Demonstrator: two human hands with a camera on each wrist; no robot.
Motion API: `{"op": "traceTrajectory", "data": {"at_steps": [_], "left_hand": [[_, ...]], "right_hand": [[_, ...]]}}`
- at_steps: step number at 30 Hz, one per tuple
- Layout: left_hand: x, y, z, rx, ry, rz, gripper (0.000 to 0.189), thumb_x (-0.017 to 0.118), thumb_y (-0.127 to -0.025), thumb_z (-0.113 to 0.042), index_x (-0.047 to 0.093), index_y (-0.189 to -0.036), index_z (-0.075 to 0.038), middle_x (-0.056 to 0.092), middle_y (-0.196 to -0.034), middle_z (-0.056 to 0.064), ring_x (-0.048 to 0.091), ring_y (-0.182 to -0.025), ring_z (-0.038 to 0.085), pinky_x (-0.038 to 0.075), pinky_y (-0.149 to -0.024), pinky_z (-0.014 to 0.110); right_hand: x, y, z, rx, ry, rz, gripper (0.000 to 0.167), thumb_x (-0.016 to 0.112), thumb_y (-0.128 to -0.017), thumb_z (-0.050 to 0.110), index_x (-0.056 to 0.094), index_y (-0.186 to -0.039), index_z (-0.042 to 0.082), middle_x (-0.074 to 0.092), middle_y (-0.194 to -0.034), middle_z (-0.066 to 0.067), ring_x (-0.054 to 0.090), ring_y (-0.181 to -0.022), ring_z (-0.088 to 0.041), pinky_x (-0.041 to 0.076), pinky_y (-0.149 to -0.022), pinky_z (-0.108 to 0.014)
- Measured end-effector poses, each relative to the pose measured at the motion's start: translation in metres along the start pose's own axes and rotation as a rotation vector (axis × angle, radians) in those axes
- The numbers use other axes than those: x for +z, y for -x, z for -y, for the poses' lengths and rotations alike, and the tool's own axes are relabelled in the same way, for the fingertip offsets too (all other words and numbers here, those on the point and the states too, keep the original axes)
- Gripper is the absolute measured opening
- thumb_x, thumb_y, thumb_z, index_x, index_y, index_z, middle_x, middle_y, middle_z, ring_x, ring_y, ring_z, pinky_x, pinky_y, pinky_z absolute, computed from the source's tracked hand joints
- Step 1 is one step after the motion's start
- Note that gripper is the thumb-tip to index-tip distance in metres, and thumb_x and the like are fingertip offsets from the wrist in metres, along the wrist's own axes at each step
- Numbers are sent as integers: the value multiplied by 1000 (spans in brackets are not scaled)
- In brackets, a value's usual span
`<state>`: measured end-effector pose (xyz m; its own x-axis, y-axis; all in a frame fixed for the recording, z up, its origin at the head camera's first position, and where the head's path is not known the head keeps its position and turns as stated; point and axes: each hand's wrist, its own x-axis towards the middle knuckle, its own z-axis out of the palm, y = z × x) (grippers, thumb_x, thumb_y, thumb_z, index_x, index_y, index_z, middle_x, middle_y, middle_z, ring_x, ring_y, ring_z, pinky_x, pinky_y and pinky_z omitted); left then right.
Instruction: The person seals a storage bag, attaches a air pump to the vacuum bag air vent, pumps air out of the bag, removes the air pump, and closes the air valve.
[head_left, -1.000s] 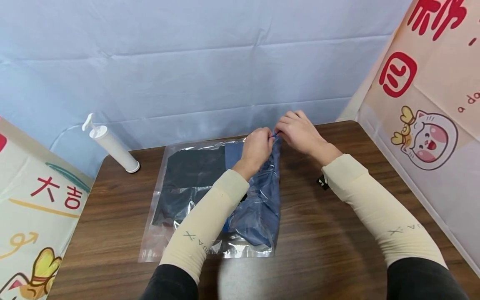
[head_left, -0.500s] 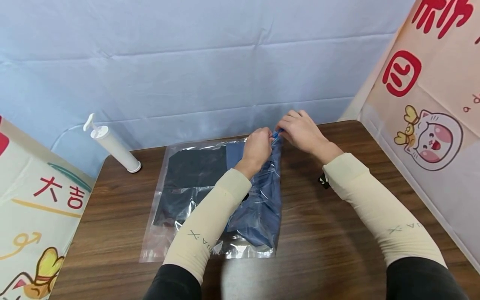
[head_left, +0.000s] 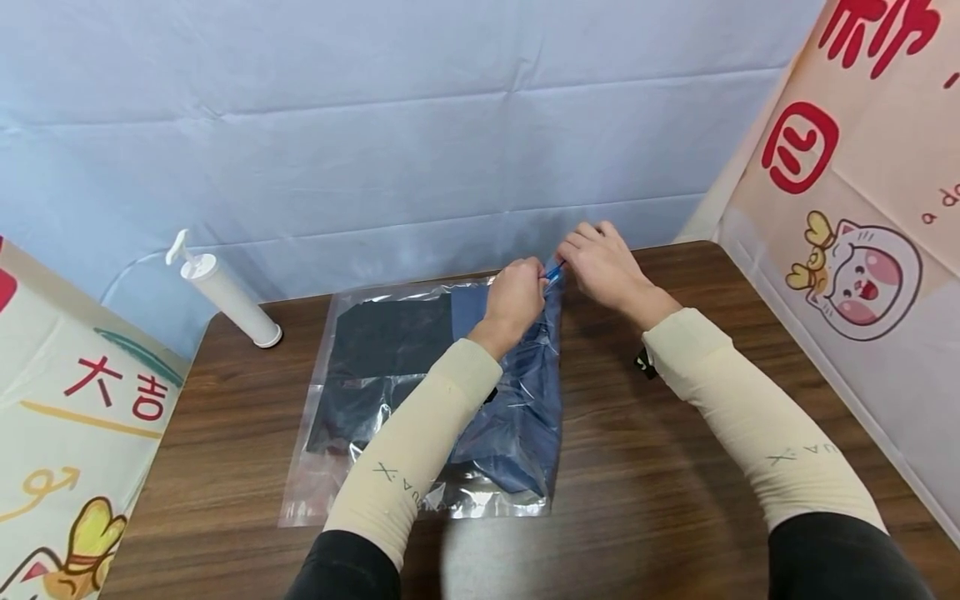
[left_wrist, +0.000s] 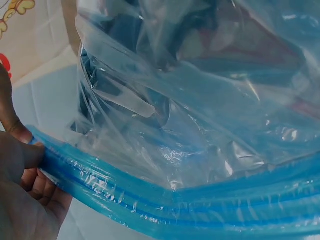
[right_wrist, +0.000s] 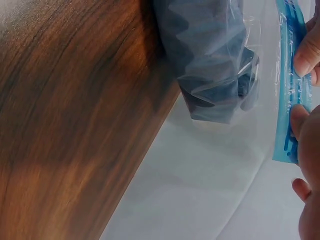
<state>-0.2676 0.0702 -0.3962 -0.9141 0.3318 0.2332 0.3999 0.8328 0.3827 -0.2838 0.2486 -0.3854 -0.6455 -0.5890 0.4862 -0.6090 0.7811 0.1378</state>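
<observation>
A clear plastic zip storage bag point(head_left: 307, 492) lies flat on the table, with folded dark cloth point(head_left: 393, 337) and blue cloth point(head_left: 468, 310) inside. Along its far edge runs a blue zip strip point(left_wrist: 125, 195). My left hand point(head_left: 514, 298) pinches this strip near the bag's far right corner. Just to its right, my right hand point(head_left: 600, 262) pinches the strip close to its end. In the right wrist view a short stretch of blue strip shows between the thumb and fingers of the two hands. My left forearm covers part of the bag.
A white hand pump point(head_left: 232, 300) with a T-shaped handle leans at the table's back left corner. The wooden table point(head_left: 622, 500) meets a pale blue cloth backdrop point(head_left: 360, 150) behind. Printed cloths hang at left and right.
My right hand has shifted slightly right along the zip strip, and more blue strip shows between the hands. My left hand and the bag stay almost in place.
</observation>
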Motion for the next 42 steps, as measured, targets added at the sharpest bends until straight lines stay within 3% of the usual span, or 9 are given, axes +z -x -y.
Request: {"op": "traceTrajectory", "data": {"at_steps": [4,9,14,19,27,33,38,42], "left_hand": [[0,0,1,-17,19,-2,15,61,-104,-23,68,-104,-10,67,-94,2,67,-87,16,56,-78,30],[-1,0,1,-24,33,10,16,59,-105,-24,67,-104,-10,66,-93,1,65,-85,14,55,-76,30],[-1,0,0,-42,35,25,16,59,-105,-25,68,-104,-11,66,-93,0,64,-83,12,55,-74,29],[-1,1,-1,-19,42,27,16,59,-105,-24,68,-105,-10,67,-95,1,66,-86,15,55,-75,30],[2,2,4,-24,22,13,15,60,-105,-24,69,-102,-11,67,-95,1,66,-86,14,55,-75,30],[0,2,1,-2,34,5,15,61,-104,-22,68,-101,-11,68,-95,2,67,-88,16,55,-76,31],[3,1,2,-7,15,-7,14,60,-105,-19,68,-103,-9,70,-98,5,69,-92,20,55,-79,33],[-2,-2,4,-4,48,55,13,61,-104,-19,67,-104,-7,69,-98,6,68,-91,20,54,-79,33]], "right_hand": [[-2,0,-3,0,-29,-16,3,69,-96,7,71,-98,6,69,-100,-11,56,-101,-34,41,-82,-49],[-8,1,-11,28,-62,-12,12,78,-91,10,71,-99,5,69,-100,-10,55,-102,-34,41,-80,-48],[-3,3,-14,27,-73,-7,6,76,-92,8,71,-93,6,70,-96,-9,55,-99,-33,40,-78,-48],[-1,5,-12,52,-75,-22,5,73,-93,5,71,-90,8,71,-95,-8,56,-101,-32,39,-84,-50],[-5,3,-7,11,-147,33,11,79,-89,8,76,-99,9,69,-99,-7,54,-108,-35,40,-88,-54],[-2,1,-3,11,-202,19,7,78,-89,5,76,-95,8,70,-97,-7,54,-108,-34,38,-91,-56],[4,1,3,-8,-158,-12,6,72,-91,2,71,-92,8,69,-98,-9,54,-108,-34,38,-92,-55],[5,1,4,4,-121,-29,6,72,-91,3,71,-93,9,69,-99,-9,55,-108,-33,38,-92,-55]]}}
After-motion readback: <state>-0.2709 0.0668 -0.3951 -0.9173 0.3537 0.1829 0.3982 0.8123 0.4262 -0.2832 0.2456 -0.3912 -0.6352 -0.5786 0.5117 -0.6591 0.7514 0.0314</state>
